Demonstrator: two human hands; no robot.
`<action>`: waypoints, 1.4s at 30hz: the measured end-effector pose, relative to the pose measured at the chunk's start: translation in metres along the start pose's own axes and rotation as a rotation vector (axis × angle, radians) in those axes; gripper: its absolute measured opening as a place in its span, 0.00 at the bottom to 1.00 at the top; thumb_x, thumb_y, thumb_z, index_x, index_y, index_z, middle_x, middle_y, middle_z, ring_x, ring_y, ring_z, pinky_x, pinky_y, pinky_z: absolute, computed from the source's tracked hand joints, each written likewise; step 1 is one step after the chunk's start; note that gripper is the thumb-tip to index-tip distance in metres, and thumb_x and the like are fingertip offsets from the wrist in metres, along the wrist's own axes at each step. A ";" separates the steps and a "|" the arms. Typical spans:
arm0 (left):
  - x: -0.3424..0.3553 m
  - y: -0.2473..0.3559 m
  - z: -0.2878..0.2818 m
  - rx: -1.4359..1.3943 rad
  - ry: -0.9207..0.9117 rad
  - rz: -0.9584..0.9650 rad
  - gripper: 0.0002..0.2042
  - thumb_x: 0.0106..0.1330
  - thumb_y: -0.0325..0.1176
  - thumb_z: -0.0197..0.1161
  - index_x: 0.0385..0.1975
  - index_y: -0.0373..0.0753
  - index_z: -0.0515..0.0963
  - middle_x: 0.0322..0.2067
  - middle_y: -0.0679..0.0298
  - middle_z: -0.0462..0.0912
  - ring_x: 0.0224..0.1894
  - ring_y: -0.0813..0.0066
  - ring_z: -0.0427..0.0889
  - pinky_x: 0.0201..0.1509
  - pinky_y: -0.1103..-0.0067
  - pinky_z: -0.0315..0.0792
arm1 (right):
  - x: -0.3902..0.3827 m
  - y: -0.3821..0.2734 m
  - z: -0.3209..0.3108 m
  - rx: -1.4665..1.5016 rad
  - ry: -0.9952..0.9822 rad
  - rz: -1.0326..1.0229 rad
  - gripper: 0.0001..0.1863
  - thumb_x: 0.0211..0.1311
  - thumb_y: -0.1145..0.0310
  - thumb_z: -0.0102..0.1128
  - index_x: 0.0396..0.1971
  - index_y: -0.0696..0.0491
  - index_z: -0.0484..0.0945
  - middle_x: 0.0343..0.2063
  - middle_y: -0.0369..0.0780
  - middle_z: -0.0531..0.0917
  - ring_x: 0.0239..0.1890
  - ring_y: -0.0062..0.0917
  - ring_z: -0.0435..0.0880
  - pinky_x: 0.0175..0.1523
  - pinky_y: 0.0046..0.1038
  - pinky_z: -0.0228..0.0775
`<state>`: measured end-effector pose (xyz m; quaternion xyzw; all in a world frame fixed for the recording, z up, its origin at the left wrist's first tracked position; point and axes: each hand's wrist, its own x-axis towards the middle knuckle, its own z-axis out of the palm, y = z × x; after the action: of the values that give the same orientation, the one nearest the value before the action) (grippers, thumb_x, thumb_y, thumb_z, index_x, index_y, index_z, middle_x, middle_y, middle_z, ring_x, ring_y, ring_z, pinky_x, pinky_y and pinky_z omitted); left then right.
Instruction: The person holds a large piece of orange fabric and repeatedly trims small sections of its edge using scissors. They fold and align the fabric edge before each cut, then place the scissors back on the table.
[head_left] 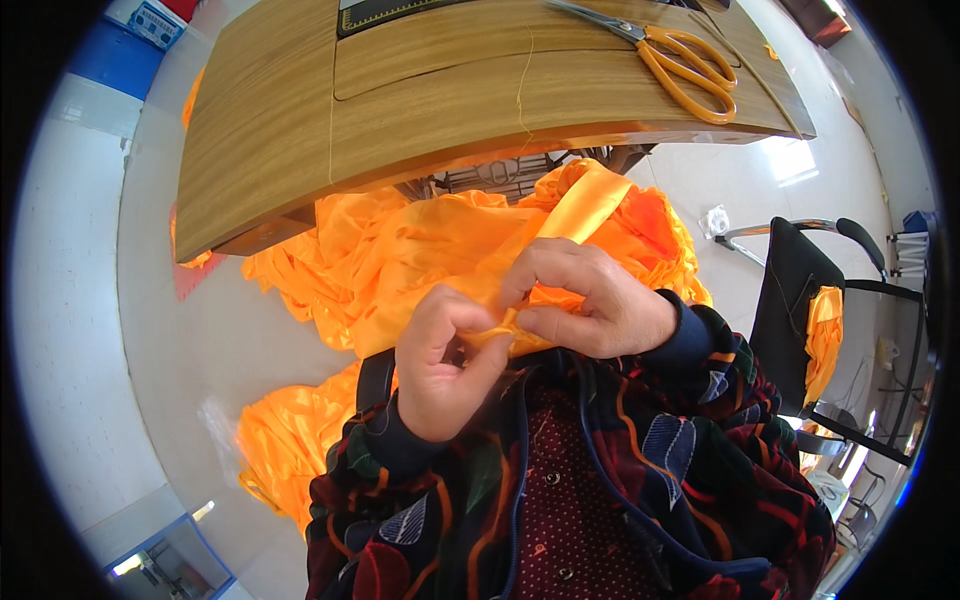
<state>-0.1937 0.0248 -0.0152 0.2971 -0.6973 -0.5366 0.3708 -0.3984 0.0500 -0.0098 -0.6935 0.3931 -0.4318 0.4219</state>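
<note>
Shiny orange satin fabric [400, 245] lies bunched across my lap and drapes down under the table edge. My left hand [445, 365] pinches a small fold of it between thumb and fingers. Close beside it, my right hand [595, 300] grips the same fold, thumb and forefinger pressed together. The fingertips of both hands nearly meet, and the exact edge or seam between them is too small to make out. A broad smooth band of the fabric runs up past my right hand toward the table.
On the wooden sewing table [260, 120] lie orange-handled scissors [690, 70] and loose threads. A metal treadle [495, 180] shows beneath it. To the right stands a black chair [790, 300] with an orange cloth piece [824, 340] on it. More orange fabric [295, 435] lies on the floor at left.
</note>
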 end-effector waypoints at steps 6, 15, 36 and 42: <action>-0.001 -0.005 -0.001 0.063 0.042 0.098 0.12 0.52 0.14 0.60 0.32 0.39 0.72 0.30 0.65 0.70 0.26 0.80 0.69 0.28 0.86 0.62 | 0.000 -0.001 0.004 0.023 0.035 -0.008 0.06 0.56 0.75 0.61 0.34 0.55 0.79 0.32 0.39 0.81 0.38 0.32 0.80 0.45 0.29 0.69; 0.000 -0.003 0.000 0.048 0.044 0.173 0.13 0.52 0.13 0.57 0.33 0.39 0.72 0.31 0.64 0.71 0.28 0.77 0.68 0.30 0.85 0.62 | 0.002 -0.002 0.009 -0.027 0.097 -0.040 0.07 0.51 0.78 0.65 0.31 0.55 0.80 0.28 0.37 0.82 0.35 0.30 0.81 0.42 0.28 0.71; -0.004 -0.003 0.002 -0.112 0.055 0.138 0.13 0.56 0.11 0.54 0.36 0.37 0.68 0.37 0.62 0.67 0.38 0.76 0.70 0.44 0.84 0.67 | -0.001 -0.006 0.011 -0.046 0.149 -0.067 0.06 0.49 0.77 0.65 0.29 0.53 0.81 0.24 0.40 0.82 0.29 0.34 0.81 0.35 0.29 0.72; -0.004 -0.003 0.003 -0.129 0.047 0.134 0.13 0.56 0.11 0.54 0.36 0.37 0.68 0.37 0.62 0.67 0.38 0.76 0.70 0.44 0.84 0.67 | -0.002 -0.008 0.011 -0.111 0.165 -0.068 0.08 0.48 0.77 0.66 0.30 0.52 0.81 0.24 0.39 0.82 0.28 0.34 0.81 0.34 0.30 0.71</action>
<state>-0.1937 0.0290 -0.0195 0.2379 -0.6709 -0.5472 0.4403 -0.3870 0.0576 -0.0059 -0.6907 0.4263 -0.4790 0.3342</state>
